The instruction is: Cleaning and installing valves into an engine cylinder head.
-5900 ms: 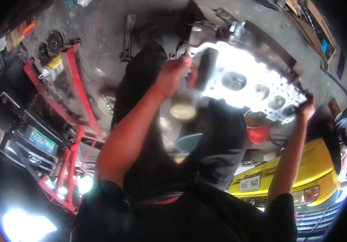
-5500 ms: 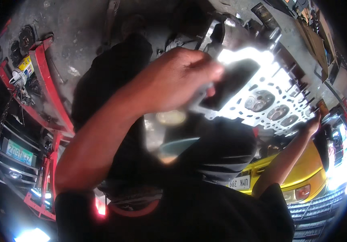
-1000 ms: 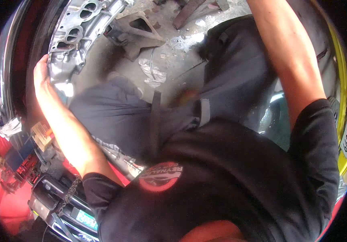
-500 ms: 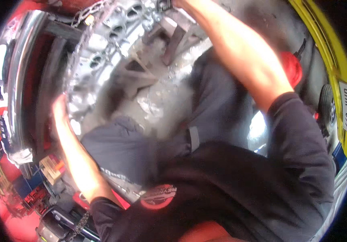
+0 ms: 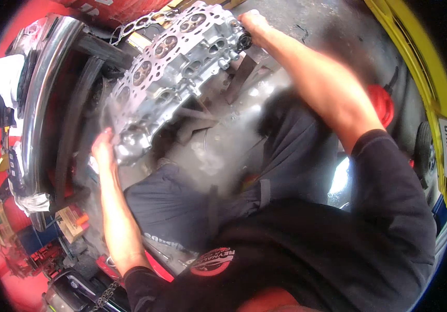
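Observation:
I hold a silver engine cylinder head (image 5: pixel 184 70) between my two hands, tilted so that its flat face with several round valve chambers shows. My left hand (image 5: pixel 104 148) is closed round its near left end; the fingertips are partly hidden. At the far right end, beside a dark round opening, my right hand (image 5: pixel 253 25) grips the other end, with its fingers mostly out of sight behind the metal. Ports and bolt bosses line the side toward me. Behind the far edge lies a thin gasket-like strip (image 5: pixel 143 23) with a row of openings.
A dark metal frame (image 5: pixel 83 78) and a chrome bumper-like bar (image 5: pixel 52 104) stand at the left. Under the cylinder head are metal stand legs (image 5: pixel 197 117). A red round object (image 5: pixel 380 106) is on the floor at right, near a yellow car body (image 5: pixel 415 57). Cardboard boxes (image 5: pixel 70 223) sit lower left.
The cylinder head has turned in my hands, bringing its flat chamber face into clearer view. Both hands appear lower and farther right in the picture, and the view itself has shifted.

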Demonstrator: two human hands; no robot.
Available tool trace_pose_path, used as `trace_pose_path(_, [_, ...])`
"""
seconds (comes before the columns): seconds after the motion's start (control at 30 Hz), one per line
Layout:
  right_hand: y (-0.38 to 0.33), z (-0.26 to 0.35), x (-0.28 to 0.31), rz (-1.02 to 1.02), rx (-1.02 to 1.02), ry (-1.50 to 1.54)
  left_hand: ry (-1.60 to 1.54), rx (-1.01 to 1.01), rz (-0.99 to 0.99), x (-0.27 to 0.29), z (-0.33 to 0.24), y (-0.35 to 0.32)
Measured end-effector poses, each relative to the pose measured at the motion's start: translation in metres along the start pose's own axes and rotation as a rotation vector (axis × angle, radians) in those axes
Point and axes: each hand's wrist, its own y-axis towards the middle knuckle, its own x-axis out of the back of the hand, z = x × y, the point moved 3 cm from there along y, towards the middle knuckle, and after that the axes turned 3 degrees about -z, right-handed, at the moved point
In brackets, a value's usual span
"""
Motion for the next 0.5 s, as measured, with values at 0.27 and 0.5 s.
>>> trace_pose_path(0.27, [0.081,-0.062,-0.005,0.292,0.304,-0.447,0.028,-0.008,-0.009,-0.006,-0.012,-0.003])
trace_pose_path(0.5, [0.106,-0.08,0.013,0.183,0.343,-0.463,0.096,-0.128,-0.042,-0.014,-0.027,-0.022])
